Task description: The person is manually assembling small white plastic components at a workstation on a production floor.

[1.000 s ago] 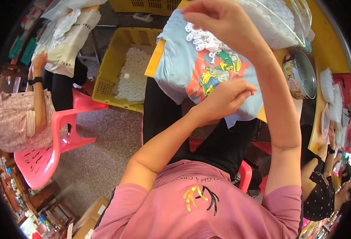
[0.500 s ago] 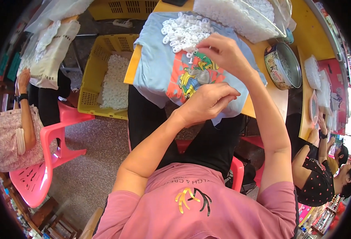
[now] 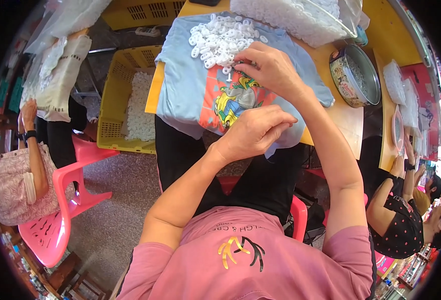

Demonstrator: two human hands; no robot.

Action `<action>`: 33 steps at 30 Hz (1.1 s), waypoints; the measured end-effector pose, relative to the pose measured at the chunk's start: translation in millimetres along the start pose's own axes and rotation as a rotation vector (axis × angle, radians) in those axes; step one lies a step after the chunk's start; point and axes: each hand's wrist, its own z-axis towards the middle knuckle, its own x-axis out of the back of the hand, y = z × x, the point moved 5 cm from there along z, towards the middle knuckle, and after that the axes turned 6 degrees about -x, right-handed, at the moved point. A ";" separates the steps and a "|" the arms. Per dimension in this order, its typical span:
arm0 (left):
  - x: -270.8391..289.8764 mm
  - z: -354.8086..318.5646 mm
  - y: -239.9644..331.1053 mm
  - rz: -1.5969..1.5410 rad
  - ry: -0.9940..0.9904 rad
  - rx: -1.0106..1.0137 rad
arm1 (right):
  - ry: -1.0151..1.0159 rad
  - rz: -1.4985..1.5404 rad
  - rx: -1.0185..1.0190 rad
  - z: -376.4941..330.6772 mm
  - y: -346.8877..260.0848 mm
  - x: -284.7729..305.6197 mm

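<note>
My right hand (image 3: pixel 270 69) reaches to the near right edge of a pile of small white oval plastic pieces (image 3: pixel 218 37). Its thumb and fingertips curl together beside the pieces; whatever is between them is too small to make out. Just below these fingers, a small white T-shaped piece (image 3: pixel 229 77) lies on the cloth. My left hand (image 3: pixel 253 131) hovers over the near part of the cloth, closed, thumb against bent fingers, and its contents are hidden. Under the pile spreads a light blue cloth (image 3: pixel 178 95) with a colourful cartoon print (image 3: pixel 235 102).
A round tin (image 3: pixel 338 75) holding small clear pieces stands on the yellow table (image 3: pixel 348 120), near a bulky bag of white pieces (image 3: pixel 290 22). Left of the table sits a yellow crate (image 3: pixel 111 125) of white pieces. Other people work at both sides; a pink chair (image 3: pixel 45 235) stands left.
My right hand has shifted slightly left and down along the pile's edge, while the whole view has moved a little. My left hand keeps nearly the same closed pose.
</note>
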 end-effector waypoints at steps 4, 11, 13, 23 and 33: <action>3.3 2.0 4.4 -0.007 -0.004 0.075 | 0.066 -0.118 0.137 -5.7 1.7 4.6; 6.0 -6.5 -11.1 -0.605 0.381 0.237 | 0.051 0.695 -0.610 -37.6 20.4 21.2; 19.9 -7.2 -21.3 -0.654 0.580 0.230 | 0.047 0.968 -0.676 -49.4 12.7 23.9; 13.3 -3.4 -16.0 -0.338 0.603 0.251 | 0.050 1.132 -0.761 -90.9 0.0 21.9; 11.7 -3.8 -15.9 -0.287 0.588 0.338 | 0.219 0.683 -0.418 -94.5 -5.0 40.6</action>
